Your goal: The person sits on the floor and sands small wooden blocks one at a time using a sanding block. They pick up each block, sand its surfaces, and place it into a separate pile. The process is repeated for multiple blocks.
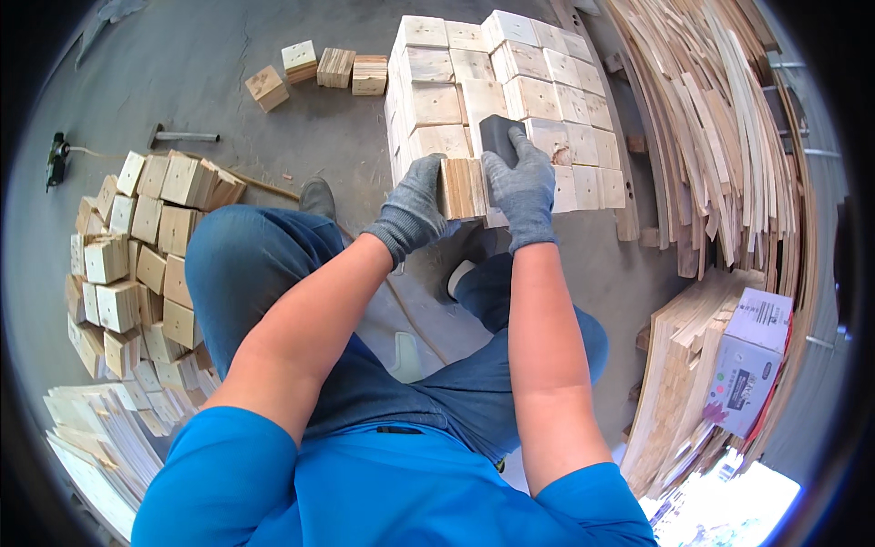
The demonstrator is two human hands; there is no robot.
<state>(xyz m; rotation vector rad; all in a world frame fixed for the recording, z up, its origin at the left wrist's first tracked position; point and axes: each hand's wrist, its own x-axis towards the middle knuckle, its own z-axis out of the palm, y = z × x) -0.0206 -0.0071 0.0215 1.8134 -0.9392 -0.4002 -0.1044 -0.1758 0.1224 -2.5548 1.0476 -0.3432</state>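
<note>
My left hand (416, 202), in a grey knit glove, grips the left side of a wooden block (463, 189) whose layered edge is turned toward me. My right hand (525, 182), gloved alike, is closed round a dark grey rectangular block (499, 139), which lies along the right side of the wooden block. Whether the two touch is hard to see behind my fingers. Just beyond both hands rises a neat stack of pale wooden blocks (433, 102), many with small holes in their faces.
Loose wooden blocks (146, 219) are heaped at my left, near a hammer (187, 137). A few blocks (335, 67) sit on the floor at far left of the stack. Long wood strips (702, 118) line the right, with boards (679, 351) and a carton (749, 365) nearer.
</note>
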